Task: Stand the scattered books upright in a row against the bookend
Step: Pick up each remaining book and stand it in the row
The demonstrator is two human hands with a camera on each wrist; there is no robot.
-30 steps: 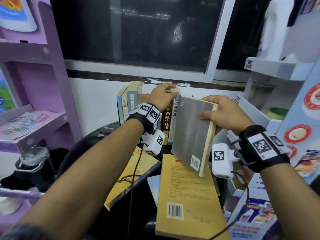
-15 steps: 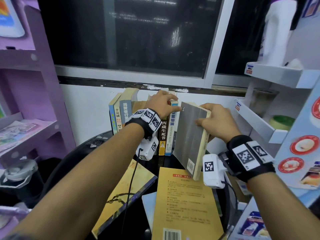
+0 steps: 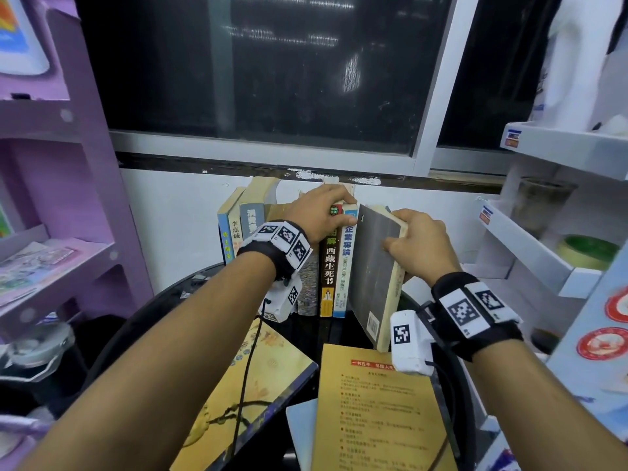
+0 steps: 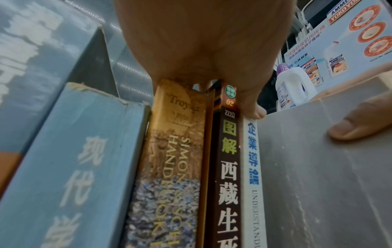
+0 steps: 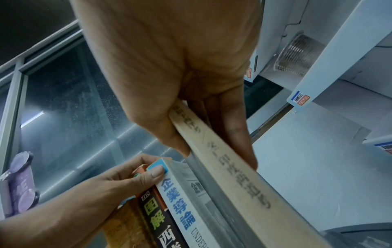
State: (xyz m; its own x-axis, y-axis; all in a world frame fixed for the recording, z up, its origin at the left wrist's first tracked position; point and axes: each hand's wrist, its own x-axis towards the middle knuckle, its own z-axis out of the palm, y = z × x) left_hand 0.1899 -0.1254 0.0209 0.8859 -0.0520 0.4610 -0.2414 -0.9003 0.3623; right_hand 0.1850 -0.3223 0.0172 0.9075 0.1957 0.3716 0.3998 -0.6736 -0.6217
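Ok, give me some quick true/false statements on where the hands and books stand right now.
1. The right hand grips the grey book. True.
2. The left hand holds nothing and hangs clear of the row. False: it rests on top of the standing books.
3. The grey book stands at the row's left end. False: right end.
4. Two yellow books lie flat on the table. True.

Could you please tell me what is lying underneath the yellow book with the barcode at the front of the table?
A pale blue-white book corner pokes out from under the yellow book; the rest is covered.
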